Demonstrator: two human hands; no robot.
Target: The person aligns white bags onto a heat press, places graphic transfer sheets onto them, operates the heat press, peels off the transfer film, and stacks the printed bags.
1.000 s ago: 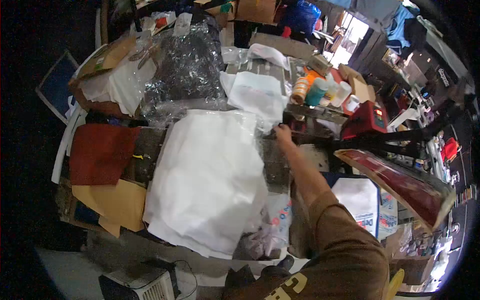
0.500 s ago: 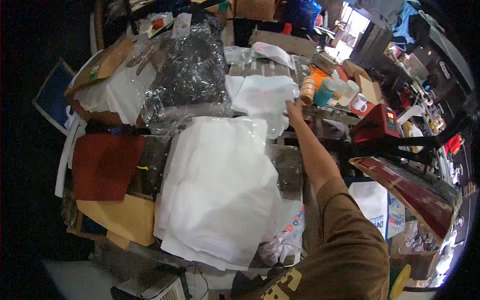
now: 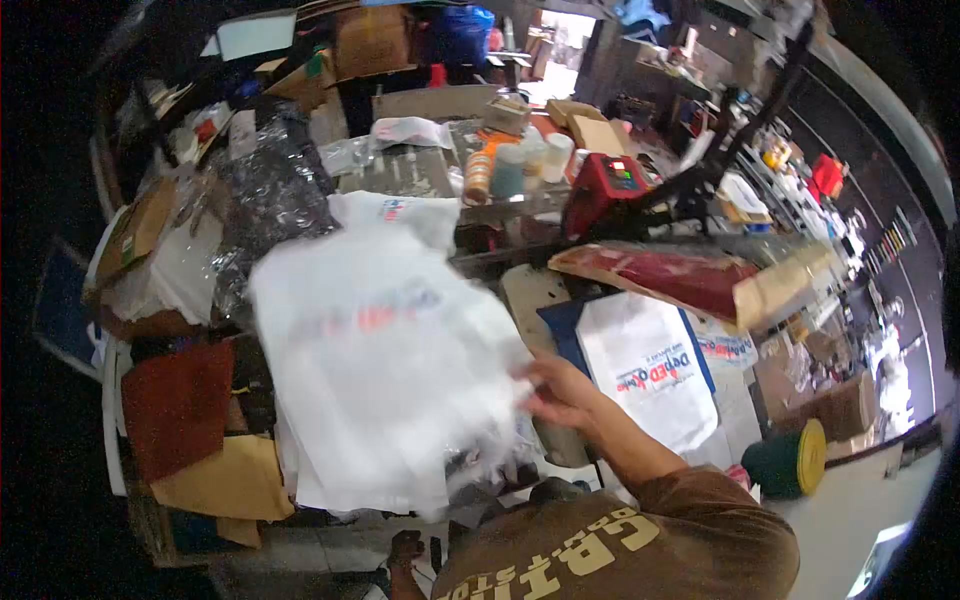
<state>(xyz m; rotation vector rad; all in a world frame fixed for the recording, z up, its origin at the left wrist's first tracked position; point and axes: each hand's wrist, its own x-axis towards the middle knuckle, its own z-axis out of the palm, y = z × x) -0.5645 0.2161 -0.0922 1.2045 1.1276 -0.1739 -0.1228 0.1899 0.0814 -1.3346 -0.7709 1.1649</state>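
Note:
My right hand (image 3: 560, 395) pinches the right edge of a large white sheet (image 3: 370, 340). Blurred blue and red lettering shows on it, and it lies over a white stack (image 3: 310, 480), most of which it hides. Just behind is another white sheet (image 3: 400, 218) with similar print. Low in the view, a small dark shape looks like my left hand (image 3: 405, 548), hanging near my body; its fingers are too dark to make out. To the right, a white piece with blue and red lettering (image 3: 650, 375) rests flat on a blue pad, below the raised red plate of a press (image 3: 660, 275).
A red control box (image 3: 605, 190) stands behind the press, near several jars and an orange-striped cup (image 3: 477, 178). On the left are black plastic wrap (image 3: 280, 170), an open carton (image 3: 140, 240) and a brown-red sheet (image 3: 175, 410). A green roll (image 3: 785, 462) is at lower right.
My right hand has come from the back sheets toward me, bringing a printed white sheet over the front stack. The view has turned right, showing more of the press.

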